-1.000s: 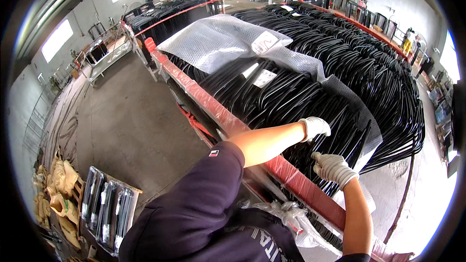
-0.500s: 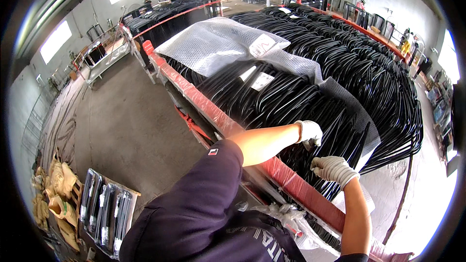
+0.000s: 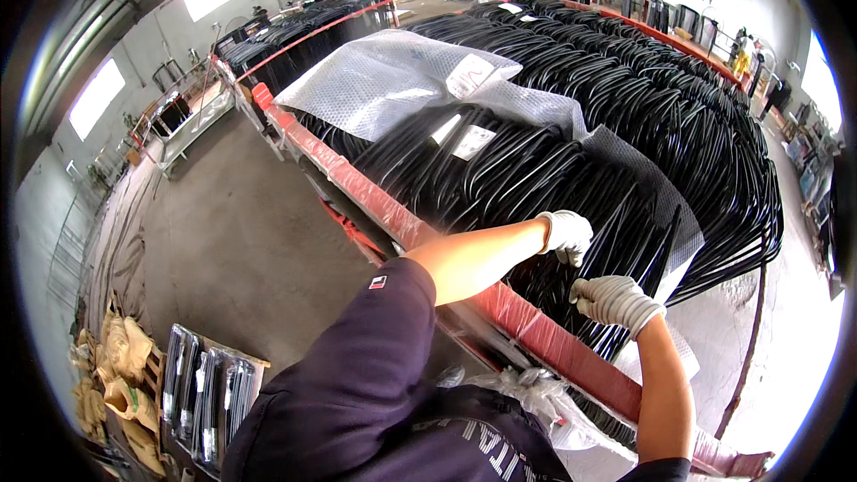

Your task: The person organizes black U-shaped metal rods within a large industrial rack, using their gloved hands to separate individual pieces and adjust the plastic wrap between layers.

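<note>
Where black rods crowd right of centre, left hand and right hand sit curled.
Whether either grip grasps any, I can't tell — they're likely stiff, slick; I'd hold straight stretches.

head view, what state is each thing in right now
left hand, gloved, curled, grip unclear
right hand, gloved, curled, grip unclear
black rods, bent, packed close together
bubble wrap, rumpled, draped over part of the rods
red rail, wrapped in clear film
clear plastic, crumpled
sacks, rumpled
</note>
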`<state>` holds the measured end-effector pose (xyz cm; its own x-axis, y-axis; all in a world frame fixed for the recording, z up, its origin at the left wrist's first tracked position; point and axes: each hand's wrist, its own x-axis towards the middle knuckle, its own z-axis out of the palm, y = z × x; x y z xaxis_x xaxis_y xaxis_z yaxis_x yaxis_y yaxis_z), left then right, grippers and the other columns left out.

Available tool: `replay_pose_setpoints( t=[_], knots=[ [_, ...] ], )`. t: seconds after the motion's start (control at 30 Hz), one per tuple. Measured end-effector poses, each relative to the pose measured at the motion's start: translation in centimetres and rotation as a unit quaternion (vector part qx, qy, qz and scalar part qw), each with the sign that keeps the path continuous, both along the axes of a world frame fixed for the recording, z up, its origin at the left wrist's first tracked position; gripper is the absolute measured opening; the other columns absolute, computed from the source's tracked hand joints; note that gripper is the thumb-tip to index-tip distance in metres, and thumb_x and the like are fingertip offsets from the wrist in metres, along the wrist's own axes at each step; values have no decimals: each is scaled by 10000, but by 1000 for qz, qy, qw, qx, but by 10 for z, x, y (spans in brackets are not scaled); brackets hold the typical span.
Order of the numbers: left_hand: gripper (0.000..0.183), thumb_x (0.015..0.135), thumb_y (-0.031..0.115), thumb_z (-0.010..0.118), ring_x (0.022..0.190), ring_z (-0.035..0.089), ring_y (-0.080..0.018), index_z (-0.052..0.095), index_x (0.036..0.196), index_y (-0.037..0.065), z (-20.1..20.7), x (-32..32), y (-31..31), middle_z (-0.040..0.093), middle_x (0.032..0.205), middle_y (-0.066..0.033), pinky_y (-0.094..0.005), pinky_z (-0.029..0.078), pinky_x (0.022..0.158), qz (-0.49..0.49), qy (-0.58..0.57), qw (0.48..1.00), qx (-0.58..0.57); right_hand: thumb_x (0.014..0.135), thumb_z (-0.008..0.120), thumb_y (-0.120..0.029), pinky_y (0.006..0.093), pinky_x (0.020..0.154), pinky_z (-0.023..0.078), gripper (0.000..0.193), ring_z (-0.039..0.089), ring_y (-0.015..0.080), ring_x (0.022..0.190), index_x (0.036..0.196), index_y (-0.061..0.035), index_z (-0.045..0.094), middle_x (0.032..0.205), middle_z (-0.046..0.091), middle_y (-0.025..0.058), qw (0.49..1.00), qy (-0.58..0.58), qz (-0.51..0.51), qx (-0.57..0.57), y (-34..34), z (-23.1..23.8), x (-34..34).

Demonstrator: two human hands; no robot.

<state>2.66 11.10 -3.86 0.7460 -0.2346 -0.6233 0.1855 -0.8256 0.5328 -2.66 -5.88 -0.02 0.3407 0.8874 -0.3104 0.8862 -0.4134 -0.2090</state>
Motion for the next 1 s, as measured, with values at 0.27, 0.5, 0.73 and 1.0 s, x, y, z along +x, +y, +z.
replay_pose_setpoints(
  t=[0.27,0.5,0.73,1.0],
  knots=[
    [413,614,318,660,829,628,-278,639,930,54,4,-9,4,643,894,-174,-361,487,697,-199,-215,942,161,829,516,-305,378,637,477,239,607,298,707,932,-104,594,723,607,135,970,-12,-111,217,-10,2,10],
    [319,573,99,740,556,524,-149,573,833,21,-1,5,1,597,628,-64,-326,420,490,-107,-115,981,112,752,486,-72,356,743,473,176,593,267,836,865,-108,616,829,635,84,955,-143,-191,178,-10,4,17],
    [413,547,160,766,716,609,-196,605,892,0,-17,8,19,647,761,-96,-326,473,634,-87,-140,985,48,726,474,-2,339,817,466,316,576,267,918,976,-115,630,940,623,76,979,-68,-120,152,-5,-6,12],
    [176,703,183,671,582,604,-175,579,724,34,2,-1,14,627,681,-100,-314,484,546,-4,-67,993,-92,682,560,-55,334,891,420,391,510,229,1082,1058,-147,616,1115,570,63,992,-54,-58,97,-1,3,5]
  ],
)
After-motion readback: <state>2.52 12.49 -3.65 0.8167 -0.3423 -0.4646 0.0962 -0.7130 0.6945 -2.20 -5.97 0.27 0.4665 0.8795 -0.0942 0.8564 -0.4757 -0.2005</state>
